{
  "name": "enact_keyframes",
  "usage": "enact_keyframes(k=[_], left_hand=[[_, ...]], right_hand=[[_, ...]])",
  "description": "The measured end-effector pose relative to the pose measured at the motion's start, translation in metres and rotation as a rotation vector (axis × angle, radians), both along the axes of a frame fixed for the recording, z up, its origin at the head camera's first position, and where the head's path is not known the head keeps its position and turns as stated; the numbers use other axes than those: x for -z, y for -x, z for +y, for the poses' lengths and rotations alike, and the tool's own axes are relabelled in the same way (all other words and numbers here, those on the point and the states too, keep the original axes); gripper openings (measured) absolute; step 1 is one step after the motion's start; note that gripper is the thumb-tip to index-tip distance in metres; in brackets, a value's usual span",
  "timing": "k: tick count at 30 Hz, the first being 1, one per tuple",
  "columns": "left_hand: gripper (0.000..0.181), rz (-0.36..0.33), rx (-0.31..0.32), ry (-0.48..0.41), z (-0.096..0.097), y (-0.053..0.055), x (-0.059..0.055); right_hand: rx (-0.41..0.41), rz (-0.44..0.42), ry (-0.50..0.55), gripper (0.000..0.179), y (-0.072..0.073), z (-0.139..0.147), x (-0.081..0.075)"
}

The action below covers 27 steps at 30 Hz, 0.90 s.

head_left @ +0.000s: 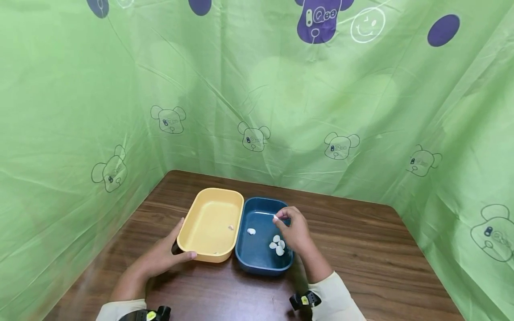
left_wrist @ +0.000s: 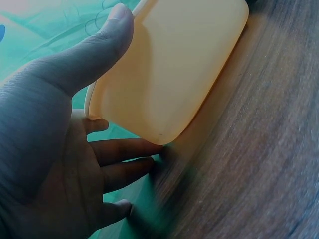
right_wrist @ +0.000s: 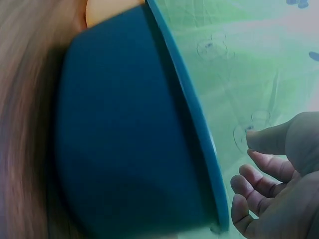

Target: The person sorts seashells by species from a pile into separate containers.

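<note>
My right hand [head_left: 296,229] is over the right side of a dark blue rectangular tub [head_left: 261,266]. Thumb and index finger pinch a small white piece [head_left: 275,217], its kind too small to make out. Below it, several small white shell-like pieces [head_left: 279,251] lie in a cluster on the tub's floor, and another white piece [head_left: 251,231] lies at the left. My left hand [head_left: 162,254] holds the near left corner of a yellow tub [head_left: 213,257], thumb on the near wall and fingers along the left side. A small pale piece [head_left: 230,228] lies inside that tub.
Both tubs stand side by side on a brown wood-grain table [head_left: 353,254]. A green printed curtain [head_left: 297,98] hangs behind the table and down both sides. Each wrist carries a black strapped device [head_left: 305,300].
</note>
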<state>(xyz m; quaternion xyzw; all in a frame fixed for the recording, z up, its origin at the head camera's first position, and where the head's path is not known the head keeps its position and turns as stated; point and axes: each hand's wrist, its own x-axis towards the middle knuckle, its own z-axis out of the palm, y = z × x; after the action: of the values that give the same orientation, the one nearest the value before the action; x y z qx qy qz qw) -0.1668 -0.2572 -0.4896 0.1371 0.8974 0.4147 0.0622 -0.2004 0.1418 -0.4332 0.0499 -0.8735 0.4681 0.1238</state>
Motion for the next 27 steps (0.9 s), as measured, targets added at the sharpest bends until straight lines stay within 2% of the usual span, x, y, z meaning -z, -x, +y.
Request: enact_keyframes(k=[8,19,27], left_hand=[[0.123,-0.003,-0.009,0.034,0.000,0.000,0.000],[0.123,0.005,-0.005,0.009,0.001,0.000,-0.001],[0.123,0.015,-0.005,0.021,0.001,-0.001,-0.001]], right_hand=[[-0.065,-0.007,0.005,0.004,-0.002,-0.031,-0.002],[-0.138,-0.052,-0.022,0.005,-0.008,-0.069,-0.009],[-0.173,-0.030,-0.055,0.006,-0.005,-0.089,-0.002]])
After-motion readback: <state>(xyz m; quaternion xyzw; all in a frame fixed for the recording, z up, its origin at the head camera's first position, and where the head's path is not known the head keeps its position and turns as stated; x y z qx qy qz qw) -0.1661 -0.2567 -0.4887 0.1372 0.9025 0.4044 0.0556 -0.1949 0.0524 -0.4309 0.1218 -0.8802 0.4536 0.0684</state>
